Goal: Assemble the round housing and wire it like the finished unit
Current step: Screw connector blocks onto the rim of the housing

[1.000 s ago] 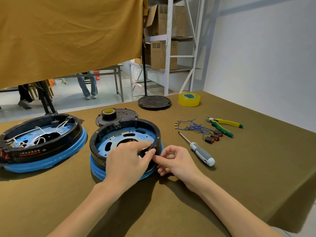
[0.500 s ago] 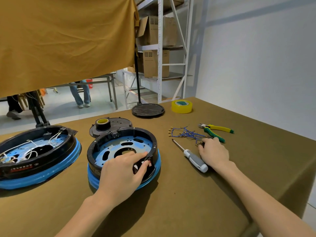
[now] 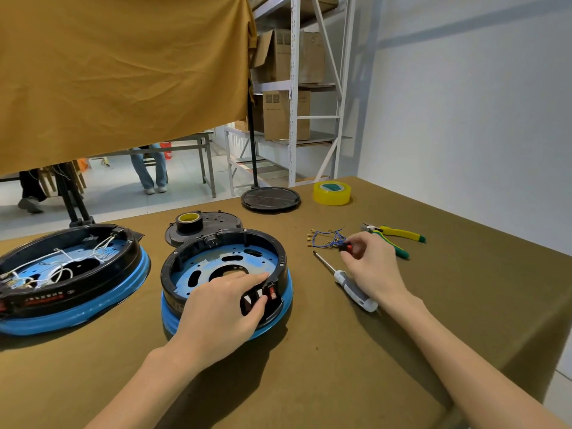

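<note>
A round black housing (image 3: 226, 239) on a blue base sits in the middle of the table, with a red switch (image 3: 272, 293) set in its near wall. My left hand (image 3: 223, 311) grips that near wall, thumb outside and fingers inside. To the right, my right hand (image 3: 368, 264) pinches a small black and red switch (image 3: 346, 248) beside a bunch of blue wires (image 3: 325, 238). The finished unit (image 3: 68, 267) with white wiring stands at the left.
A screwdriver (image 3: 346, 283) lies under my right wrist. Yellow-green pliers (image 3: 393, 235) lie beyond that hand. A black lid with a tape roll (image 3: 188, 221), a round black disc (image 3: 270, 198) and yellow tape (image 3: 331, 193) sit at the back. The table edge runs along the right.
My right hand left the housing, moved right past the screwdriver to the wire pile and picked up a small switch. My left hand stayed on the housing wall.
</note>
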`<state>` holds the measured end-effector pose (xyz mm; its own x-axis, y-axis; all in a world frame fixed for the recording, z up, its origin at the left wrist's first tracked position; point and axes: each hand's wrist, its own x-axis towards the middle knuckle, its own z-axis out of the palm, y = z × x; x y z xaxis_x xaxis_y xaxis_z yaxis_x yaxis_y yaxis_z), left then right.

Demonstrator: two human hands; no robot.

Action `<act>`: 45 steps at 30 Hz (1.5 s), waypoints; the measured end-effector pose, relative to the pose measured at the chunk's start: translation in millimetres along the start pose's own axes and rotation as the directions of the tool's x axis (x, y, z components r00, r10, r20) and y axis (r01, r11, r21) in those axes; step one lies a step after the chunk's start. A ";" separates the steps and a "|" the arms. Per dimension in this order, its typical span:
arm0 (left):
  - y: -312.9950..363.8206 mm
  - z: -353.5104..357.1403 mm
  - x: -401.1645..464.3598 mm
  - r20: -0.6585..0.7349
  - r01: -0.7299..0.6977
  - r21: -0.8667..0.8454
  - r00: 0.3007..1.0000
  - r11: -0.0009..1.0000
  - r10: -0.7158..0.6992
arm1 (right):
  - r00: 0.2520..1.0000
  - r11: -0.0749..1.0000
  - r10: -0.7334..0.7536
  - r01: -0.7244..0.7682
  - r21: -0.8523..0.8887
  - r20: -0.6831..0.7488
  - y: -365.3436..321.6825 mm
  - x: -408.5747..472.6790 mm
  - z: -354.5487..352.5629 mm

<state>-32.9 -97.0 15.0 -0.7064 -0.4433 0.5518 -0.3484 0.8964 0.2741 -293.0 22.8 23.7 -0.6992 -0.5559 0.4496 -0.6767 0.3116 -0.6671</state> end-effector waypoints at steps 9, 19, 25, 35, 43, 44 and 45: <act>-22.0 -18.4 9.5 0.145 -0.002 -0.196 0.989 0.981 0.031 | 0.930 0.637 -0.120 -0.197 0.745 0.348 -63.1 -64.6 25.7; -8.1 -23.0 11.5 -0.012 -0.048 -0.373 0.999 0.926 0.047 | 0.964 0.738 -0.230 0.083 0.670 0.133 -69.2 -83.9 28.0; -0.8 -26.5 11.0 -0.069 -0.136 -0.379 0.991 0.915 0.119 | 0.934 0.685 -0.323 0.116 0.719 0.156 -72.8 -90.7 27.4; -1.3 -24.1 8.5 -0.049 -0.089 -0.416 0.996 0.905 0.075 | 0.923 0.668 -0.336 0.095 0.738 0.186 -71.1 -90.3 25.8; -6.0 -22.5 9.7 0.031 -0.083 -0.394 0.994 0.915 0.103 | 0.917 0.690 -0.307 0.030 0.723 0.254 -69.4 -89.7 21.9; -6.0 -22.4 9.7 0.043 -0.077 -0.395 0.994 0.915 0.102 | 0.917 0.680 -0.293 -0.001 0.733 0.273 -68.6 -88.8 21.4; -5.8 -22.3 9.5 0.040 -0.077 -0.390 0.994 0.918 0.101 | 0.919 0.676 -0.278 -0.019 0.737 0.279 -67.1 -87.8 21.8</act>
<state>-23.9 -106.4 36.2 -0.7621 -0.3502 0.5447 -0.0248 0.8563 0.5158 -181.2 33.9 16.0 -0.3896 -0.8129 0.4328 -0.2741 -0.3463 -0.8972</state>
